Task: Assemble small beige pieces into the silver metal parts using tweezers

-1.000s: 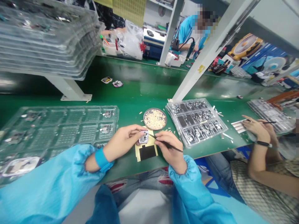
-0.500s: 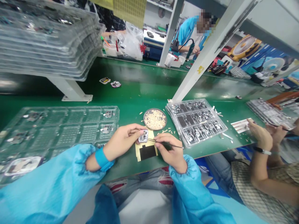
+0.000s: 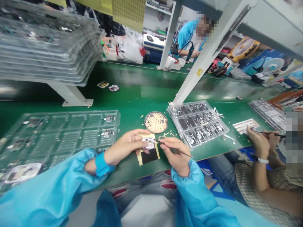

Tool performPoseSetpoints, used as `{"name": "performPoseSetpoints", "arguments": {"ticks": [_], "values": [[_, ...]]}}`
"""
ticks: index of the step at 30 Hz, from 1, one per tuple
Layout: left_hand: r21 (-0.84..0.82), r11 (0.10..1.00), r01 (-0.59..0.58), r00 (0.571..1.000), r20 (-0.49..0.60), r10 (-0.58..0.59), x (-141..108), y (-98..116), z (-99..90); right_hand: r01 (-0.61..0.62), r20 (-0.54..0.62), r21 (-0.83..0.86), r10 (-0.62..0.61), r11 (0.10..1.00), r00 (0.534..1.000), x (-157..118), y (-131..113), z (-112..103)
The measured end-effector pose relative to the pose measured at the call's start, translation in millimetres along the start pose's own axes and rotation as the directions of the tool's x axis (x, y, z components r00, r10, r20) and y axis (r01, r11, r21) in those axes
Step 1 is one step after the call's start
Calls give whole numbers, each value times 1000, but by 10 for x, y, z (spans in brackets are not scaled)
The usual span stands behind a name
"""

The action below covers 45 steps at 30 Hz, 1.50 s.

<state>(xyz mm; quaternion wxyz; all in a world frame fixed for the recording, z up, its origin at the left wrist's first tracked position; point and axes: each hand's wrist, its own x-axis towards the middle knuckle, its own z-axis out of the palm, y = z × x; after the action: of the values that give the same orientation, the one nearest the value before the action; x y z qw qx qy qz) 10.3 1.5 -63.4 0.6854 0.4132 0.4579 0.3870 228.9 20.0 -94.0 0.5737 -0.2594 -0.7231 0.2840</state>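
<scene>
Between its thumb and fingers, my left hand holds a small white-and-purple device casing. My right hand is closed on dark tweezers, whose tips touch or nearly touch the casing's right edge. Beneath the casing lies a yellow sheet with a black patch. Just behind the hands stands a round dish of small pale pieces, some of them scattered beside it on the green bench.
A clear compartment tray with a few parts is at left, and a filled tray stack at right. Tall stacked trays rest on a raised shelf. A slanted post rises behind. Another person's hands work at far right.
The casing has moved slightly right and down and been turned in my left hand. The tweezers' tips have come to its right edge. The camera view has shifted a little.
</scene>
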Motion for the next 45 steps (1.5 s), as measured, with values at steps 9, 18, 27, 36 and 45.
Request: {"name": "performPoseSetpoints", "arguments": {"ticks": [9,18,27,36,45], "values": [[69,997,27,999,29,-29,5,-32,30,-67,-28,68,69,995,997,3,26,21],[94,995,20,996,84,-28,-17,-52,63,-103,-88,116,114,988,990,-9,31,29],[123,992,-36,999,-14,38,-19,-21,92,-94,-133,104,107,990,985,0,41,31],[119,991,-67,996,-51,73,20,-68,59,-217,-160,8,216,976,963,63,58,57],[207,975,-76,993,-78,94,7,-99,-16,-264,-414,-152,181,953,892,35,-251,-516]]}}
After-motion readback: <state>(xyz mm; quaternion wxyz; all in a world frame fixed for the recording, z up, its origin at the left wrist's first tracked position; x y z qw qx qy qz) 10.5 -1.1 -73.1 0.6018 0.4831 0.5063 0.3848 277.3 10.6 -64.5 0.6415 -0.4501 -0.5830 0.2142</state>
